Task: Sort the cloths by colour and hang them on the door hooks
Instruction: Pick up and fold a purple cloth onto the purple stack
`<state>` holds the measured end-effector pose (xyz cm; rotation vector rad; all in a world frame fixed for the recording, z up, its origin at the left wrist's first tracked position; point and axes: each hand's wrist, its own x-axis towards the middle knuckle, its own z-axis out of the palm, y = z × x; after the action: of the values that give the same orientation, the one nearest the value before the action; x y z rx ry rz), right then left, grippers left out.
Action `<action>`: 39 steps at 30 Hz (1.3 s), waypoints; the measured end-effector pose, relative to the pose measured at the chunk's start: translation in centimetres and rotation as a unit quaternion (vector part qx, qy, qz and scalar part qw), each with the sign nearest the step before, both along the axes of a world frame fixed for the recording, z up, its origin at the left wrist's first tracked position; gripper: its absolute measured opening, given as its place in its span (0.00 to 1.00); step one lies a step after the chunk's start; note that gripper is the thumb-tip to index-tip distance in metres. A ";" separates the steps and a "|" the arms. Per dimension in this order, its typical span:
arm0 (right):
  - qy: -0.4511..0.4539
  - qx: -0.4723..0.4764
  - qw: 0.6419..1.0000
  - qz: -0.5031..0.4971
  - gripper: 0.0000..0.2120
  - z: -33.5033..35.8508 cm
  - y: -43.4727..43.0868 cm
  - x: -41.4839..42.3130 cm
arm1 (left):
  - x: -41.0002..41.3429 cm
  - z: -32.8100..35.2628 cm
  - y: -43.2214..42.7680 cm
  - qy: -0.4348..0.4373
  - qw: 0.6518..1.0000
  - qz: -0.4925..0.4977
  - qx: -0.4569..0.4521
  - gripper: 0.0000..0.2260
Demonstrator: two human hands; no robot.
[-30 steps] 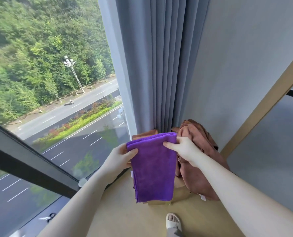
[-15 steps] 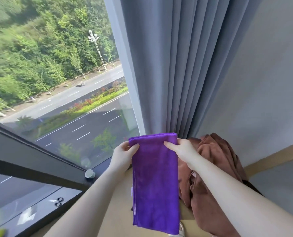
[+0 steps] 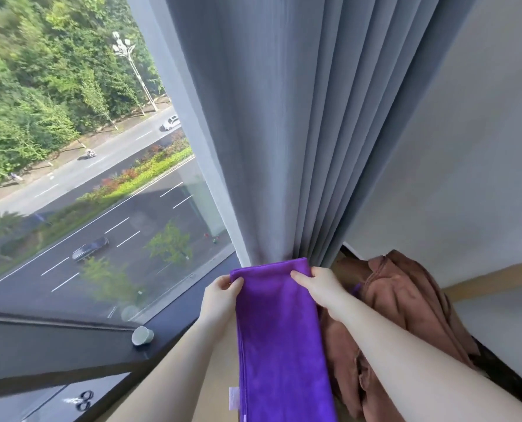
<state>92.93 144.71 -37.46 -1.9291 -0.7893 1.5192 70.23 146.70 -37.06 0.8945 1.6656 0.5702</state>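
Note:
A folded purple cloth (image 3: 281,339) hangs straight down in front of me, held by its top edge. My left hand (image 3: 220,296) pinches the top left corner and my right hand (image 3: 317,284) pinches the top right corner. A heap of brown cloths (image 3: 405,306) lies to the right, behind my right forearm, partly hidden by it. A small bit of another purple cloth (image 3: 356,290) peeks out at the heap's left edge. No door hooks are in view.
Grey curtain (image 3: 284,132) hangs directly behind the cloth. A large window (image 3: 86,178) with a dark sill (image 3: 70,354) fills the left; a small white cap (image 3: 142,335) sits on the sill. A pale wall (image 3: 466,147) and wooden trim (image 3: 497,281) stand to the right.
The view has tilted upward and to the left, so the floor and my foot have left the frame. Both hands have kept pinching the purple cloth's top corners, lifting it in front of the curtain.

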 end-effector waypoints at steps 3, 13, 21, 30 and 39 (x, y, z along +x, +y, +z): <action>-0.029 -0.016 0.999 -0.002 0.12 -1.7 1.0 0.0 | 0.5 -1.4 1.4 0.036 0.999 -0.018 0.002 0.05; -0.111 -0.036 0.993 -0.013 0.15 -4.3 2.5 -1.0 | 0.7 -3.7 4.0 0.113 0.992 -0.048 -0.015 0.05; -0.278 0.013 0.960 0.027 0.11 -3.4 1.7 -1.7 | 1.0 -4.4 4.0 0.206 0.968 -0.146 0.012 0.12; -0.416 0.171 0.853 0.266 0.24 -2.7 -0.7 -1.3 | 2.5 -2.2 2.0 0.321 0.763 -0.515 0.225 0.14; -0.408 -0.002 0.758 0.509 0.64 -0.9 -1.2 -2.0 | 2.9 -1.8 -0.8 0.394 0.654 -0.636 0.111 0.61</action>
<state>90.96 143.54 -38.38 -2.2635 -2.5345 1.0025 73.12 145.89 -38.86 2.3866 1.1505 -0.7373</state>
